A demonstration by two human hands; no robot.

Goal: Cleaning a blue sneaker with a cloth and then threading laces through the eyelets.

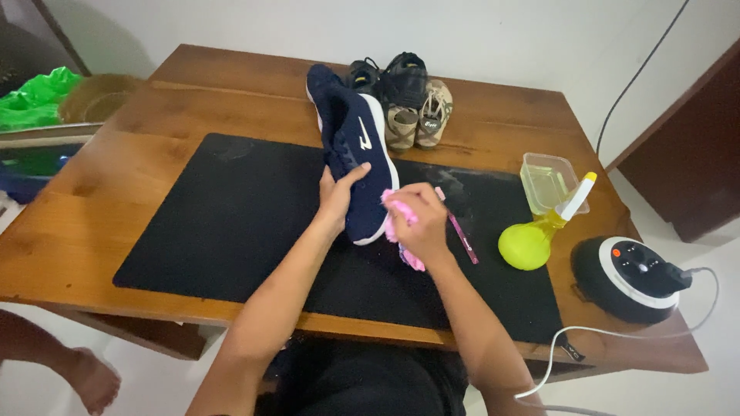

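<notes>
1. your left hand (337,194) is wrapped around the navy sneaker (351,150), thumb across the upper and fingers curled behind it, propping the shoe on the black mat (223,216) with its white sole edge facing right
2. your right hand (420,219) is bunched tightly around a pink cloth (399,223), fingers pressed together, and the cloth touches the sole edge near the end of the shoe closest to you
3. judging by the grip and contact, the step in hand looks like wiping the white sole rim with the cloth
4. how much of the rim is already clean cannot be told, as the far side of the shoe is hidden
5. a pink-handled brush (459,227) lies on the mat just right of your right hand, untouched
6. a yellow squeeze bottle (532,239) stands further right, with a clear plastic tub (549,179) behind it and a round black-and-white corded device (628,277) at the table's (123,139) right edge
7. two more pairs of shoes, black (389,77) and tan (420,115), wait at the far edge of the table
8. the next move likely calls for a steady left-hand hold while you draw the cloth along the rim, turning the shoe to reach the hidden side
</notes>
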